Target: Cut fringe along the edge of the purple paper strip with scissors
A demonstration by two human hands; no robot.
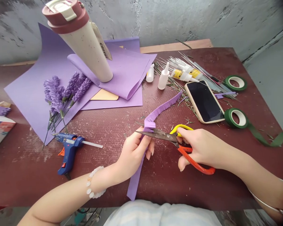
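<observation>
Pinched in my left hand (134, 150) is a long purple paper strip (163, 108). Its far part is cut into a fringe and curls away toward the phone, while its uncut end hangs down toward the table's front edge. My right hand (200, 147) grips a pair of scissors (188, 157) with one yellow and one red handle. The scissor blades lie across the strip, right beside my left thumb and fingers. Part of the strip is hidden behind my left fingers.
A blue glue gun (70, 150) and purple flowers (61, 91) lie at left. A tumbler (82, 40) stands on purple sheets (122, 69). Small bottles (163, 77), wires (174, 62), a phone (205, 102) and green tape rolls (235, 118) sit at right.
</observation>
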